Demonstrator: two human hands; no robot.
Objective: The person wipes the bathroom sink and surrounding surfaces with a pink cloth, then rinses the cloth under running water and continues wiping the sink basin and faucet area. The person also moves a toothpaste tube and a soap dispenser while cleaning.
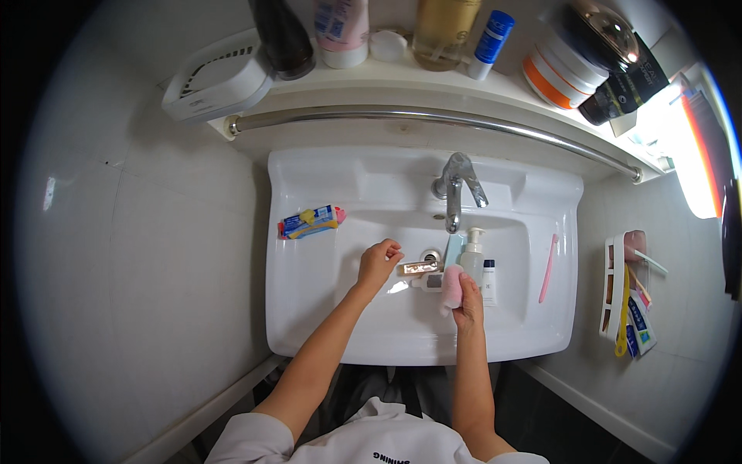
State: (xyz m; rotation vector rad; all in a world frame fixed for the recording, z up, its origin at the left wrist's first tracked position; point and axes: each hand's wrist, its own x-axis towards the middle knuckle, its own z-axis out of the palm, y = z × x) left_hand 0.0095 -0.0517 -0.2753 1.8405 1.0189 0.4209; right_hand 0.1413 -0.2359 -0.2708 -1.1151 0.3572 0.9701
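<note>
My right hand (470,301) grips a soft pink cloth or sponge (452,285) over the basin of the white ceramic washbasin (400,342). Left of it is my left hand (378,265), its fingers loosely curled and nothing seen in them. Between the hands lie a small container with a shiny brown side (420,267) and, partly hidden by the pink item, a white bottle (429,282). A clear pump bottle (473,255), a pale blue box or tube (453,249) and a white tube with a dark cap (490,284) lie close by in the basin.
A chrome faucet (455,194) rises behind the basin. Colourful packets (312,221) rest on the left ledge, a pink toothbrush (548,268) at the right. Above runs a metal rail (371,113) under a shelf with several bottles. A wall holder (611,290) carries toothpaste and brushes.
</note>
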